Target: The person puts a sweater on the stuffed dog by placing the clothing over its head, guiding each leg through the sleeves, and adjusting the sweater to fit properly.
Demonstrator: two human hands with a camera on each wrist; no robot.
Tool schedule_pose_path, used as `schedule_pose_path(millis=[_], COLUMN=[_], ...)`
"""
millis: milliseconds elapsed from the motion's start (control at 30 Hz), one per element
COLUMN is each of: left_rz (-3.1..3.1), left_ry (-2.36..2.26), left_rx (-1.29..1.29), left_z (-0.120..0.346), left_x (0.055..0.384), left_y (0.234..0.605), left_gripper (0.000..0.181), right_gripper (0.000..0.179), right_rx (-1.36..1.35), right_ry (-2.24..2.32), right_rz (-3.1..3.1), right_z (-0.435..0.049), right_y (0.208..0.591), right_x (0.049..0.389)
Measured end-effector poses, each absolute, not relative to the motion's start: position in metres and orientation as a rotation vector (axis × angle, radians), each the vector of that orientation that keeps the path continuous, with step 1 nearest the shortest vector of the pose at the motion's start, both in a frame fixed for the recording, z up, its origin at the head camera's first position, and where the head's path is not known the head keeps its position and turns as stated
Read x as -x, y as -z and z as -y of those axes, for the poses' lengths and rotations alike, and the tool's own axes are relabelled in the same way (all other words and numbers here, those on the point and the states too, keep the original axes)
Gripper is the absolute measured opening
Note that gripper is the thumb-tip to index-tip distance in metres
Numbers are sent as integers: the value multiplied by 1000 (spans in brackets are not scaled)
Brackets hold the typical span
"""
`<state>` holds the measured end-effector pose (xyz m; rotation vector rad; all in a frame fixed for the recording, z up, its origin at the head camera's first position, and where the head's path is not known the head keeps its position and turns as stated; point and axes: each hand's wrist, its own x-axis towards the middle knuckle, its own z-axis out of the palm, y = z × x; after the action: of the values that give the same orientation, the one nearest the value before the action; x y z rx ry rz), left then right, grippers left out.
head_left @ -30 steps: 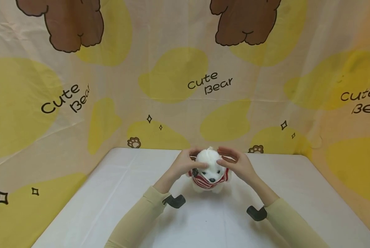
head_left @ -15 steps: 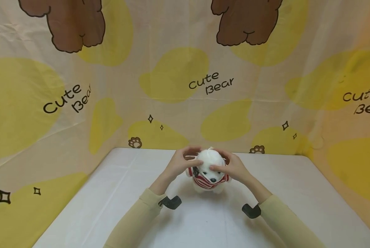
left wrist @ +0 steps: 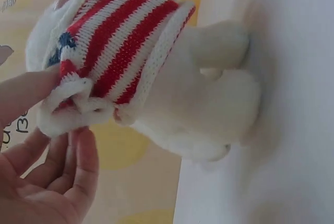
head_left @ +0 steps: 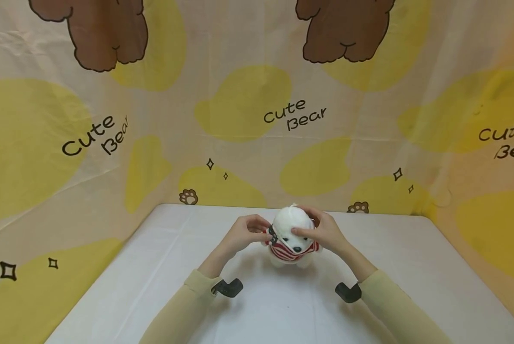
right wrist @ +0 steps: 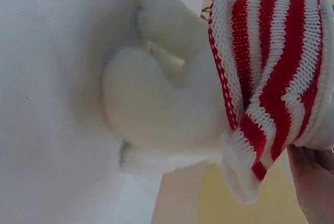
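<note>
A white plush toy (head_left: 292, 220) in a red-and-white striped knit sweater (left wrist: 125, 36) stands upright on the table, its dark nose towards me. My right hand (head_left: 331, 234) grips its head, thumb across the brow beside one eye and fingers behind. At the toy's other side, my left hand (head_left: 241, 235) pinches the sweater's sleeve (left wrist: 78, 101) between thumb and fingers. Dark blue patches show on the sweater near that shoulder. The right wrist view has the other sleeve (right wrist: 250, 156) hanging loose, with part of my right hand (right wrist: 315, 187) behind the head.
The white table (head_left: 282, 310) reaches back to a fabric backdrop (head_left: 239, 105) printed with brown bears, yellow blotches and lettering. Black mounts (head_left: 231, 288) stick out from both wrists near the light sleeve cuffs.
My left hand has left the toy's head and moved down and left to the sleeve. My right hand has closed in around the head, its thumb shifting onto the brow.
</note>
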<state>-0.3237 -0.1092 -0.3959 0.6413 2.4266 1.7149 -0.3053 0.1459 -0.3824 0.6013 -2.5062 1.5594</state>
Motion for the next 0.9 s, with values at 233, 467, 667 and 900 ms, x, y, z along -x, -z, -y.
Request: schedule_pose_path(millis=[233, 467, 667, 900], left_rz=[-2427, -2422, -2435, -2433], left_ry=[-1754, -1759, -1727, -1723], left_rx=[-667, -614, -555, -491], left_z=[108, 112, 117, 119], left_x=[324, 325, 325, 327], left_y=[399, 402, 405, 410], left_gripper=[17, 9, 8, 9], right_gripper=[64, 62, 61, 58], right_rx=[-563, -566, -561, -550], right_ry=[-1552, -1545, -1561, -1543], right_rz=[2512, 2491, 2475, 2460], right_z=[-146, -146, -143, -142], right_y=[382, 384, 383, 385], right_x=[304, 306, 303, 302])
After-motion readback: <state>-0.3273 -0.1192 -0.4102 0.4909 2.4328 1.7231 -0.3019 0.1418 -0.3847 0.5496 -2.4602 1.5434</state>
